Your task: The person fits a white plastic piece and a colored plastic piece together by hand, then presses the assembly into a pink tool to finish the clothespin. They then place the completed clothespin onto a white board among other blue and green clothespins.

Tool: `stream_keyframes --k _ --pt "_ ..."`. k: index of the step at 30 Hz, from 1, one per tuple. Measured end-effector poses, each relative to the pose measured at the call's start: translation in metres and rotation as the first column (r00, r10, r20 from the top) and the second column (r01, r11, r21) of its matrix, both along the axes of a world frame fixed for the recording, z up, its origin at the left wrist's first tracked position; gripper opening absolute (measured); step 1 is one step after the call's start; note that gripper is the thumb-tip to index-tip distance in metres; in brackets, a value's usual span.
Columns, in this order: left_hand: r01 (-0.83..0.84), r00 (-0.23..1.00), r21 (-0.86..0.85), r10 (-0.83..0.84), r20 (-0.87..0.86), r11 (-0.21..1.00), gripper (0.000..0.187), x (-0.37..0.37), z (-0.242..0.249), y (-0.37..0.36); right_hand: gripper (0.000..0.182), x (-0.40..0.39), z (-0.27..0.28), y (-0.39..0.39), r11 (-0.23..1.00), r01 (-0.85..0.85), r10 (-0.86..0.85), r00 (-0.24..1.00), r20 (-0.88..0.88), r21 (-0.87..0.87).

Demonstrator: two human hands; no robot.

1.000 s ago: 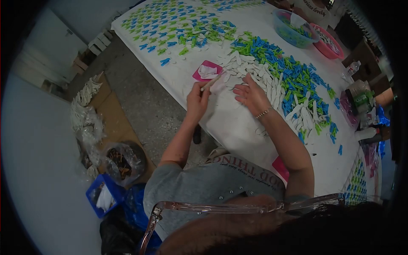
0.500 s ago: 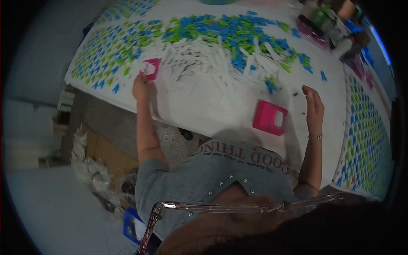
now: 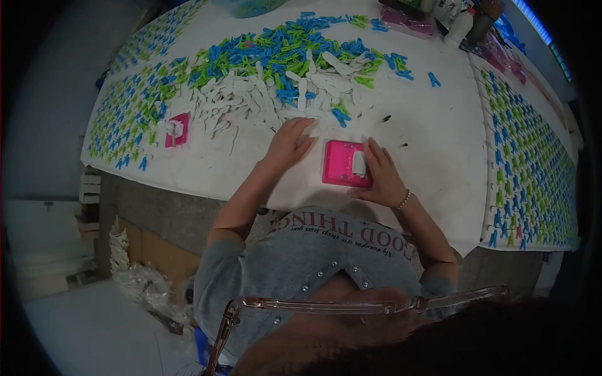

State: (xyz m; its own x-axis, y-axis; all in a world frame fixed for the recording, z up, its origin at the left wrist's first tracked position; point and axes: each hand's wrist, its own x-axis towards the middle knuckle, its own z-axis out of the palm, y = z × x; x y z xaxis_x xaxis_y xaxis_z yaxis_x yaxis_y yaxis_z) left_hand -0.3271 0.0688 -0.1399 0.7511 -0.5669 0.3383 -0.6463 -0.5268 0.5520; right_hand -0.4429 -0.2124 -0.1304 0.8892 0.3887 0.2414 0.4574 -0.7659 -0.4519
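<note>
A pink square box (image 3: 337, 161) with a white block (image 3: 359, 163) on its right part sits near the table's front edge. My right hand (image 3: 385, 178) curves around the box's right side, fingers apart, thumb toward its near corner; whether it touches the box is hard to tell. Left of the box, above the tabletop, my left hand (image 3: 290, 145) is open with thumb and fingers apart, and no object shows in it. Beyond it lies a heap of long white pieces (image 3: 238, 100), backed by a pile of blue and green clothespins (image 3: 282, 53).
Farther left is a smaller pink holder (image 3: 177, 130) with white material on it. Clothespins in rows cover the left table end (image 3: 119, 125) and a right-hand panel (image 3: 523, 169). Bottles (image 3: 461, 28) and a bowl (image 3: 251, 6) stand at the back.
My left hand has left the small pink holder and come right, toward the middle. My right hand has come in from the right to the pink box. The view has shifted too.
</note>
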Motion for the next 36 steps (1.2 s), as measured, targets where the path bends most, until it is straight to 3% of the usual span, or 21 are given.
stream_keyframes --k 2,5,7,11,14,16,17,19,20,22,24,26,28,29,31,33,35,36 --pt "-0.005 1.0 0.046 0.003 0.03 0.999 0.06 0.015 -0.002 -0.02 0.114 0.008 -0.002 -0.003 0.998 -0.019 0.02 1.0 -0.01 0.055" --pt "0.023 0.975 0.053 -0.034 0.22 0.998 0.059 0.032 -0.001 -0.047 0.111 0.013 -0.009 -0.005 0.99 -0.043 0.04 0.999 0.028 0.134" --pt "0.007 0.929 0.179 -0.073 0.363 0.984 0.056 0.046 -0.001 -0.06 0.108 0.011 -0.004 -0.004 0.987 -0.052 0.042 0.997 0.071 0.15" --pt "0.064 0.898 0.21 -0.148 0.414 0.976 0.051 0.083 -0.012 -0.076 0.106 0.012 -0.009 -0.005 0.984 -0.009 -0.002 0.998 0.059 0.179" --pt "0.022 0.92 0.214 -0.104 0.378 0.977 0.048 0.107 -0.013 -0.074 0.106 0.014 -0.017 -0.006 0.977 0.022 -0.034 0.998 0.055 0.211" --pt "-0.136 0.903 0.238 0.021 0.429 0.962 0.043 0.12 -0.011 -0.069 0.101 0.016 -0.015 -0.012 0.963 -0.034 0.039 0.999 -0.014 0.268" --pt "-0.131 0.901 0.237 0.015 0.434 0.963 0.043 0.124 -0.012 -0.064 0.101 0.02 -0.015 -0.021 0.963 -0.029 0.032 0.999 -0.008 0.266" --pt "-0.238 0.872 0.303 0.065 0.485 0.923 0.048 0.116 -0.006 -0.053 0.087 0.041 -0.014 -0.054 0.959 0.019 -0.028 0.999 0.03 0.282" --pt "-0.236 0.869 0.301 0.062 0.49 0.924 0.048 0.106 -0.001 -0.048 0.08 0.058 -0.011 -0.073 0.963 0.143 -0.16 0.985 0.058 0.229" --pt "-0.096 0.939 0.16 0.036 0.343 0.982 0.058 0.076 0.011 -0.034 0.07 0.102 -0.01 -0.116 0.91 0.392 -0.407 0.908 0.103 0.134" --pt "0.037 0.999 -0.061 -0.037 0.011 0.997 0.065 0.042 0.006 -0.025 0.067 0.15 -0.013 -0.159 0.805 0.591 -0.593 0.801 0.077 0.053" --pt "0.248 0.958 -0.23 -0.273 -0.088 0.941 0.083 0.014 -0.003 -0.022 0.068 0.19 -0.022 -0.185 0.748 0.664 -0.664 0.746 0.046 0.015" --pt "0.311 0.926 -0.133 -0.331 -0.183 0.941 0.107 -0.01 -0.001 -0.024 0.072 0.225 -0.038 -0.193 0.485 0.873 -0.863 0.488 0.132 -0.052" --pt "0.309 0.927 -0.137 -0.331 -0.178 0.941 0.107 -0.017 0.005 -0.028 0.072 0.241 -0.041 -0.191 0.487 0.872 -0.861 0.489 0.139 -0.052" --pt "0.324 0.941 0.183 -0.297 -0.162 0.928 0.121 -0.024 0.014 -0.034 0.074 0.268 -0.039 -0.176 0.478 0.872 -0.867 0.488 0.103 -0.106" --pt "0.319 0.942 0.145 -0.296 -0.159 0.937 0.124 -0.02 0.003 -0.037 0.07 0.291 -0.033 -0.145 0.612 0.783 -0.78 0.62 0.077 -0.106" --pt "0.3 0.939 0.088 -0.277 -0.203 0.95 0.118 -0.018 0.002 -0.039 0.07 0.313 -0.041 -0.115 0.826 0.563 -0.564 0.821 0.087 0.045" --pt "0.302 0.939 0.083 -0.281 -0.2 0.95 0.118 -0.022 0.004 -0.037 0.07 0.317 -0.039 -0.099 0.824 0.565 -0.566 0.819 0.092 0.041"
